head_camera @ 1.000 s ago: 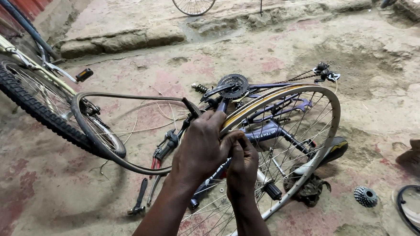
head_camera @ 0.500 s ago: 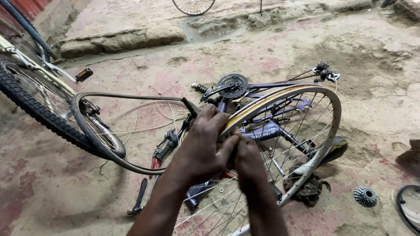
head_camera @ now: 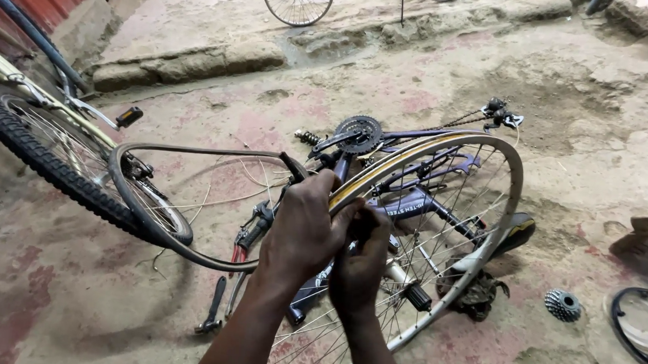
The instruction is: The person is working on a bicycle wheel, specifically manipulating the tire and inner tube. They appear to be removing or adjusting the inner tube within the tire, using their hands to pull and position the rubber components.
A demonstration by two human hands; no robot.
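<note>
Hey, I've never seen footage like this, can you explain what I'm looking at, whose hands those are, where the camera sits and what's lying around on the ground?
The picture comes from a camera worn on a person's head, looking down at their own two bare hands. The left hand and the right hand meet at the edge of a spoked bicycle wheel rim, which stands tilted in front of them. A loose rubber tyre hangs off the rim to the left. Behind the rim a purple bicycle frame lies on the dirty concrete ground, its chainring up. A gear cassette and hand tools lie on the ground nearby. Another bicycle's wheel stands at the left.
</note>
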